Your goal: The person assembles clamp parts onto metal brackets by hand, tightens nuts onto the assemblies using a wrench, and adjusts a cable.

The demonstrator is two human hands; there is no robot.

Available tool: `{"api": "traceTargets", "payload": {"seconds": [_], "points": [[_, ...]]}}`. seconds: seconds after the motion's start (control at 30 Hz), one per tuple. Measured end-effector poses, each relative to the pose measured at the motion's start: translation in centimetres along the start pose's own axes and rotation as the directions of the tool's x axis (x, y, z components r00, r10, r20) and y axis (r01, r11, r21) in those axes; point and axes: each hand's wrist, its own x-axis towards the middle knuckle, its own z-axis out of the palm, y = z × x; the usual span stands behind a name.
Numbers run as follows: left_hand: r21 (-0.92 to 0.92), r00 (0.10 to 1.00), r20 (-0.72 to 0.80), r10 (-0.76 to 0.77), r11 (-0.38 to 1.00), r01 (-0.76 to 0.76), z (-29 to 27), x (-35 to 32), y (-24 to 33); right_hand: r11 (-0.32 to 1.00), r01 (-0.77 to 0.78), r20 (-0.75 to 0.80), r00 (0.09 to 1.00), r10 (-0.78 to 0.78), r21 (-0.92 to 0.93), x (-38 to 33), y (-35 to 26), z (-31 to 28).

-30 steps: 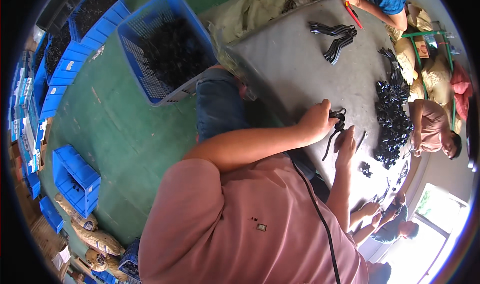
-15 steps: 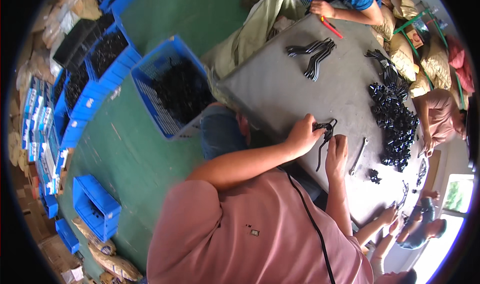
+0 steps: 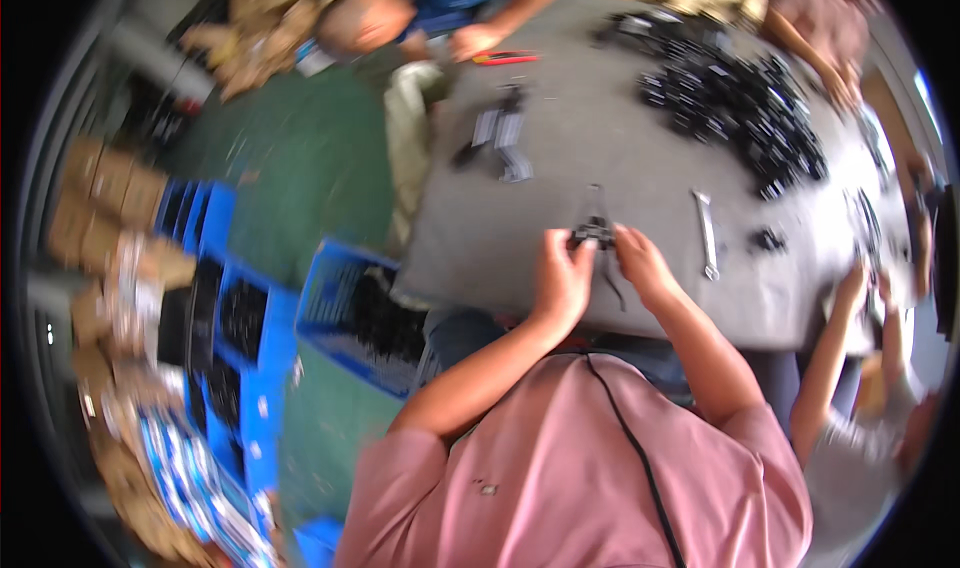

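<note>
Over the near part of the grey table, my left hand is closed on a black brake lever by its clamp end. My right hand also has its fingers closed at the other side of the same part. A thin dark blade hangs from it between my hands, and a thin loop sticks out beyond. Motion blur hides the finer detail. A metal wrench lies to the right of my right hand, with a small black piece beyond it.
A large heap of black parts covers the table's far right. Shiny lever blades lie far left, near red pliers and a co-worker in blue. Other people work at the right. A blue crate of black parts stands left.
My view has swung round, so the table now lies straight ahead and is smeared. My right hand, apart from the brake lever's clamp before, has come up against it. The left keeps its hold.
</note>
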Motion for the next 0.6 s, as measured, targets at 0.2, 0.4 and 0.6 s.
{"api": "traceTargets", "payload": {"seconds": [0.2, 0.4, 0.6], "points": [[0.000, 0.979, 0.047, -0.197, 0.980, 0.197, -1.1, 0.8, 0.3, 0.391, 0.409, -0.011, 0.679, -0.734, -0.825, -0.5, -0.1, -4.8], [-0.001, 0.984, 0.093, -0.153, 0.988, 0.154, -1.1, 1.2, -2.5, 0.387, -0.121, -0.312, 0.820, -0.480, -0.914, 0.1, 2.5, -14.6], [0.187, 0.982, 0.140, -0.125, 0.978, 0.098, -2.0, 1.9, -2.1, 0.366, -0.024, -0.179, 0.900, -0.397, -0.930, 0.8, 0.5, -15.2]]}}
